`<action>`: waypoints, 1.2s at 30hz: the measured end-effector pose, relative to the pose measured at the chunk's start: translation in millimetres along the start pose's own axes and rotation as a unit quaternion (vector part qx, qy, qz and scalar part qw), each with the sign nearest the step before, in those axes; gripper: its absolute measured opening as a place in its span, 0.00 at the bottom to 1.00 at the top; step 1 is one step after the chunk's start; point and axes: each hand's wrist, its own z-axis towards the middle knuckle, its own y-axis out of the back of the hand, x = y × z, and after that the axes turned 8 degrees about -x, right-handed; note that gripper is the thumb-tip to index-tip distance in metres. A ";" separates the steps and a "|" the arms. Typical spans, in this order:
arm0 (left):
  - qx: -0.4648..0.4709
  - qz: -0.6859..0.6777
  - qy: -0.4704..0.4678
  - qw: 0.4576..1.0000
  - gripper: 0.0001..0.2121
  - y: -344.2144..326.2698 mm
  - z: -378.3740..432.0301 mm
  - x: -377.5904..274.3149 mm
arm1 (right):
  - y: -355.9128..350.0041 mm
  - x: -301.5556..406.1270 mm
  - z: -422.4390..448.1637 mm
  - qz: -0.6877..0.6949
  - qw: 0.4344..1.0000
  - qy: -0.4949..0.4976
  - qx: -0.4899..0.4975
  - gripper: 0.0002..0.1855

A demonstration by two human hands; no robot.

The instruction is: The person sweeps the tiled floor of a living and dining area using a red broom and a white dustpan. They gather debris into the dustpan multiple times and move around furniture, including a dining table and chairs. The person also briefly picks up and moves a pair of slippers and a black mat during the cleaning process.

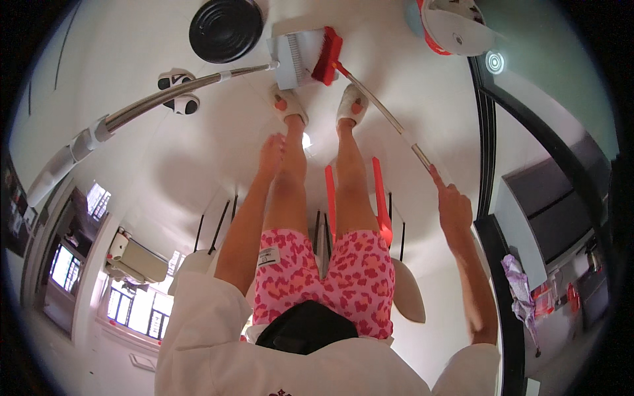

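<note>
My right hand (pixel 453 205) is around the metal handle (pixel 379 106) of a broom, its index finger stretched along the pole. The red broom head (pixel 327 56) lies at the mouth of a grey dustpan (pixel 285 62) with comb teeth. The dustpan's long metal handle (pixel 163 99) runs to the left, with neither hand on it. My left hand (pixel 273 153) hangs in front of my left shin, away from both tools, with nothing visible in it; its fingers are blurred. My feet, in fluffy slippers (pixel 352 105), are just behind the dustpan.
A round black object (pixel 226 30) and a pair of black-and-white shoes (pixel 179 91) are on the floor at the left. A white and red bin-like container (pixel 453 27) stands at the upper right. Behind me are chairs with thin black legs (pixel 218 227). A black-framed edge (pixel 484 148) runs along the right.
</note>
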 end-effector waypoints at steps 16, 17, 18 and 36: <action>0.032 0.140 -0.020 0.989 0.14 33.6 11.4 -18.1 | -20.3 18.4 -10.5 0.102 0.993 -0.060 -0.004 0.38; 0.009 0.106 -0.049 0.993 0.14 38.2 9.6 -27.9 | -19.8 18.2 -13.6 0.093 0.994 -0.064 -0.002 0.38; -0.015 0.078 -0.072 0.994 0.15 43.5 5.4 -40.9 | -20.1 18.1 -16.7 0.094 0.993 -0.053 -0.042 0.38; -0.113 -0.335 -0.442 0.825 0.17 35.3 -153.1 -307.7 | -66.3 66.6 -149.4 0.494 0.837 -0.232 -0.044 0.31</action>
